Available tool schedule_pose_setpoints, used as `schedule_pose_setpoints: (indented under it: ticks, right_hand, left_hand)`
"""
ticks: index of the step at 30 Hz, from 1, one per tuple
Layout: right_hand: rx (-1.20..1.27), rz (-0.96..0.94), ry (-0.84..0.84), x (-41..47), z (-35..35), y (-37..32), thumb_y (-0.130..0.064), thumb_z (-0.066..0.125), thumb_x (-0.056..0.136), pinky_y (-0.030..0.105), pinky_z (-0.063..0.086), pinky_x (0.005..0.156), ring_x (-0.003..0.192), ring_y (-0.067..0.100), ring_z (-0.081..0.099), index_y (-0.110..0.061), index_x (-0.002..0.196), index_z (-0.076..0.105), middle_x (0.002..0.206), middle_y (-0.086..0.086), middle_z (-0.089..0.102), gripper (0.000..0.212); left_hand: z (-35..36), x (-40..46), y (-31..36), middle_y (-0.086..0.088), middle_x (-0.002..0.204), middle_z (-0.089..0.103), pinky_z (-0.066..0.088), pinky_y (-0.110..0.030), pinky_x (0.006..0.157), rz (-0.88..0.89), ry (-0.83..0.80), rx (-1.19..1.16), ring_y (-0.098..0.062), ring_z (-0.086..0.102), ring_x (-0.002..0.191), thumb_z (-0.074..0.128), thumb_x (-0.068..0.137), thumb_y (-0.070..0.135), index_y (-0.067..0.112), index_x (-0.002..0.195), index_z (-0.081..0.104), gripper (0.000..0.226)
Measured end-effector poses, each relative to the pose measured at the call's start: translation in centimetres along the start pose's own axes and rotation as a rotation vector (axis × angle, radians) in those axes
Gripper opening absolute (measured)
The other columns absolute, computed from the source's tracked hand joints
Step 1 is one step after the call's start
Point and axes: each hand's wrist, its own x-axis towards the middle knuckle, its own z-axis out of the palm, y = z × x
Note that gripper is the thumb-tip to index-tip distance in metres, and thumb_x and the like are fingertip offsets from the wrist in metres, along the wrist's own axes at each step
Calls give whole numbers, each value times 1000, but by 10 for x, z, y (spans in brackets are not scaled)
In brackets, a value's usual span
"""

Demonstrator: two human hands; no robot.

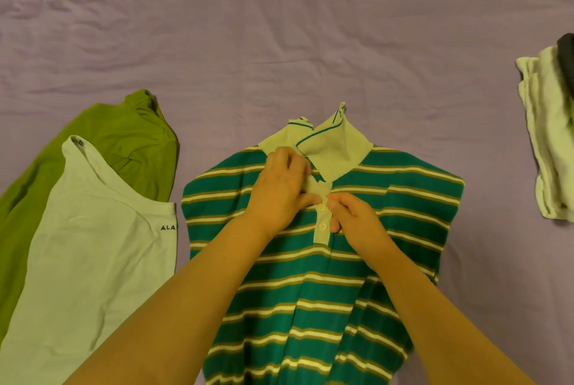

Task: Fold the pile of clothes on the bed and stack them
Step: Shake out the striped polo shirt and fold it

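The bed (279,27) spreads out under me, its lilac sheet creased in long soft wrinkles. In the middle, right below my arms, lies the polo (310,291), green with white and tan stripes, front up, collar (338,151) pointing away from me and its body running off the near edge of view. Both sleeves look already turned under, though I can't be sure of that from here.

My left hand (279,189) pinches the loose top of the placket (322,220) just under the collar, fingers curled on the pale fabric. My right hand (351,217) pinches the placket's other edge, thumb beside the upper button (321,206); a second button sits just below it. So I judge I'm doing up or straightening the front opening before the fold itself, an early step for this garment.

To my left a white tee (93,245) lies flat, overlapping an olive top (124,136); neither looks properly folded, so I take them as waiting. Far right, near the edge of view, a pale folded stack (549,142) sits with something dark on it.

Next I need the placket lying flat and the collar squared, since one collar wing stands up crookedly. Then both hands should let go, move to the hem, and bring it up toward the collar without dragging the knit askew.
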Motion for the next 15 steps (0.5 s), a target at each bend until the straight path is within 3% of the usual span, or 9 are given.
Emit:
schedule_pose_setpoints:
  ticks: [5, 10, 15]
  right_hand:
    - [21, -29, 64, -1, 4, -2, -21, 45, 99, 5, 41, 53, 51, -3, 50, -34, 87, 54, 64, -3, 55, 20]
    - [129, -12, 119, -1, 5, -3, -15, 55, 94, 14, 46, 55, 52, 0, 53, -20, 102, 56, 68, -1, 60, 9]
    - [-153, 29, 252, -1, 4, -11, -20, 58, 93, 21, 48, 57, 63, 13, 60, -19, 107, 46, 71, 3, 62, 18]
  left_hand:
    - [11, -20, 10, -3, 97, 56, 46, -33, 81, -26, 5, -115, -17, 51, 93, 64, 87, 38, 14, 92, 66, 24]
    - [24, -27, 20, -1, 108, 56, 42, -30, 91, -205, 13, -161, -16, 50, 103, 66, 87, 30, 18, 107, 65, 23]
    - [15, -31, 26, 4, 102, 52, 44, -27, 87, -252, -74, -243, -13, 49, 98, 66, 87, 23, 22, 101, 60, 15]
